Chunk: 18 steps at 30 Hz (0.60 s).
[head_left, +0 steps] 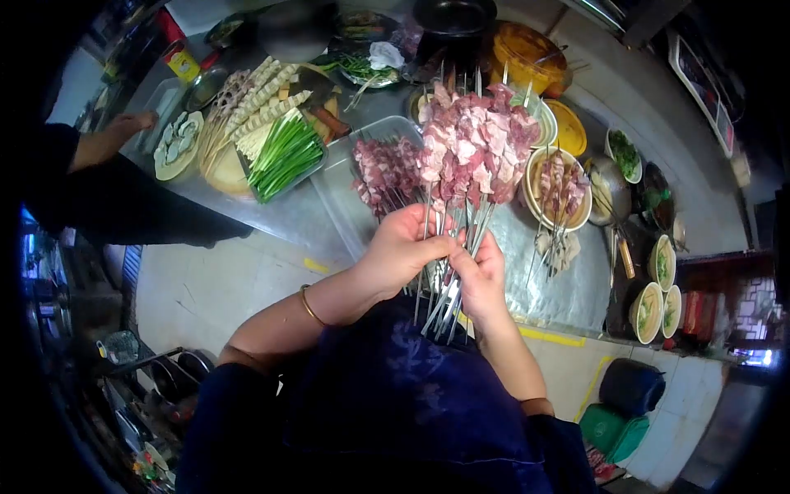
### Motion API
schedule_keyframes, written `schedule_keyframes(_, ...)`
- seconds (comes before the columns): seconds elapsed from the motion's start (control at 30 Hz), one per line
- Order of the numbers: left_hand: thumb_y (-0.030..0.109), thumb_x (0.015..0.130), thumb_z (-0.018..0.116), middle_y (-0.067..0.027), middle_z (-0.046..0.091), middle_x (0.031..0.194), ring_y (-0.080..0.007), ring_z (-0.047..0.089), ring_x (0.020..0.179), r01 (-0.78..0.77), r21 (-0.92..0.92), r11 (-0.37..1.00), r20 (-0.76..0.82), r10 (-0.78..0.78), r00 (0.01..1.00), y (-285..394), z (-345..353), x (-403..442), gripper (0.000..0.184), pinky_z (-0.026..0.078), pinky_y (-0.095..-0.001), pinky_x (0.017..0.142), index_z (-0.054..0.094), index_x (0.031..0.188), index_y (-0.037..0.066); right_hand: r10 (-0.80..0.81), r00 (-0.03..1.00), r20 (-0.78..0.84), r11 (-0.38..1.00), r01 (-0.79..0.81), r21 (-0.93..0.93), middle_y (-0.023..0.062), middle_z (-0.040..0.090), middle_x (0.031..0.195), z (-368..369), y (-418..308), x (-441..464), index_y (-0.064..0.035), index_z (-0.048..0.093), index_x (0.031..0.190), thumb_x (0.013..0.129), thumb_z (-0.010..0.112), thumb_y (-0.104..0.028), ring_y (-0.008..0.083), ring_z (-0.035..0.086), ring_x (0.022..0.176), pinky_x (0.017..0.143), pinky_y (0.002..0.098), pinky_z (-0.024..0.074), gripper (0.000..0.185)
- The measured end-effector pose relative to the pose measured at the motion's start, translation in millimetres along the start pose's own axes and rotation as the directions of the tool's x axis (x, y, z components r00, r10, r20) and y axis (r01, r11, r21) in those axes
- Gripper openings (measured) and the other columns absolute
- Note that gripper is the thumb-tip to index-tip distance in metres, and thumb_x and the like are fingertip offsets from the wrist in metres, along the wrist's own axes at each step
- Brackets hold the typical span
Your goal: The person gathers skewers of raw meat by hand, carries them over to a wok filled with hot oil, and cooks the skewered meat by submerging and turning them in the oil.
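Observation:
A thick bunch of raw meat skewers (477,148) stands upright in front of me, pink and pale chunks at the top and bare metal rods below. My left hand (411,243) is closed round the rods from the left. From the right, my right hand (480,272) grips the same rods, its thumb close to the left thumb. The lower rod ends stick out beneath both hands, over the dark apron (395,395). Behind the bunch, more meat skewers (387,169) lie in a clear plastic tray (337,181).
Left on the metal counter (271,218) are green scallions (284,160) and several other skewers. A bowl of skewers (535,185) stands right of the bunch, near a pan (609,193) and bowls of greens (646,313). Another person's hand (132,125) shows at far left.

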<state>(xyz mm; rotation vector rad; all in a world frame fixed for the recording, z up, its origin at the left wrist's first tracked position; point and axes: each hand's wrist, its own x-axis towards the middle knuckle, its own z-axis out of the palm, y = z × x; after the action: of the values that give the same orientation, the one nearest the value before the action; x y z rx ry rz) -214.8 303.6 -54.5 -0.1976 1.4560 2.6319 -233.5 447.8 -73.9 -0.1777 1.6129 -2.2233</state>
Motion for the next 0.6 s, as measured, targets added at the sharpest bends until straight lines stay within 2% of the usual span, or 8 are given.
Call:
schedule_keyframes(0.2, -0.006, 0.079, 0.061, -0.0038, 0.062, 0.090, -0.0105, 0.060, 0.083, 0.004, 0.034, 0.999, -0.011, -0.004, 1.000, -0.1, 3.4, 0.0, 0.018, 0.048, -0.0252, 0.075, 0.054, 0.094, 0.002, -0.025, 1.000, 0.004, 0.999, 0.025, 0.034, -0.0023, 0.056, 0.083, 1.3, 3.2, -2.3, -0.0075, 0.050, 0.103, 0.087, 0.058, -0.006, 0.0034, 0.049, 0.065, 0.055, 0.0180, 0.0400, 0.017)
schedule_keyframes(0.4, -0.005, 0.079, 0.062, -0.0022, 0.062, 0.090, -0.0090, 0.059, 0.080, -0.071, 0.050, 0.996, -0.035, 0.072, 0.997, -4.9, 3.9, 3.1, 0.021, 0.048, -0.0242, 0.073, 0.055, 0.097, 0.003, 0.056, 0.998, 0.031, 0.998, -0.057, 0.023, -0.0005, 0.057, 0.084, -0.9, -5.2, -4.7, -0.0065, 0.051, 0.104, 0.087, 0.058, -0.005, 0.0045, 0.050, 0.067, 0.059, 0.0186, 0.0422, 0.019)
schedule_keyframes(0.5, -0.001, 0.079, 0.063, -0.0003, 0.061, 0.087, -0.0066, 0.056, 0.076, -0.091, -0.039, 0.995, -0.063, 0.089, 0.994, -5.1, 9.2, 2.2, 0.019, 0.046, -0.0229, 0.067, 0.058, 0.096, 0.002, 0.033, 0.997, 0.067, 0.999, -0.032, -0.022, 0.0003, 0.057, 0.086, -2.7, -6.0, -6.7, -0.0062, 0.050, 0.105, 0.086, 0.058, -0.003, 0.0052, 0.051, 0.067, 0.060, 0.0192, 0.0435, 0.021)
schedule_keyframes(0.6, -0.003, 0.079, 0.061, -0.0009, 0.062, 0.084, -0.0071, 0.057, 0.074, -0.020, 0.066, 0.998, -0.043, 0.023, 0.999, -5.7, 5.1, 4.7, 0.016, 0.047, -0.0234, 0.066, 0.058, 0.094, 0.002, -0.062, 0.996, 0.062, 0.995, 0.067, -0.075, 0.0019, 0.059, 0.082, -6.1, -1.3, -3.8, -0.0042, 0.052, 0.105, 0.086, 0.063, -0.010, 0.0067, 0.052, 0.060, 0.053, 0.0207, 0.0443, 0.023)
